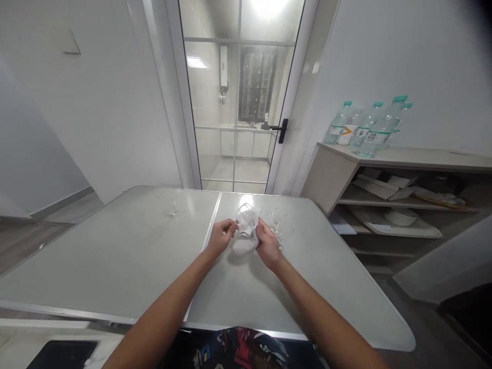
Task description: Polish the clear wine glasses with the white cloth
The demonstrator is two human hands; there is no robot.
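Both my hands meet over the middle of a grey table (115, 256). My left hand (221, 237) pinches the edge of a white cloth (246, 231), and my right hand (268, 246) grips the same cloth from the right. A clear glass (245, 209) pokes out of the top of the cloth, wrapped in it. Just right of my right hand, another clear stemmed glass (280, 220) stands on the table. A third clear glass (176, 209) stands further left on the tabletop.
A glass door (238, 102) with a black handle (282, 130) is behind the table. At the right stands a wooden shelf unit (407, 159) with several water bottles (369, 128) on top and papers inside.
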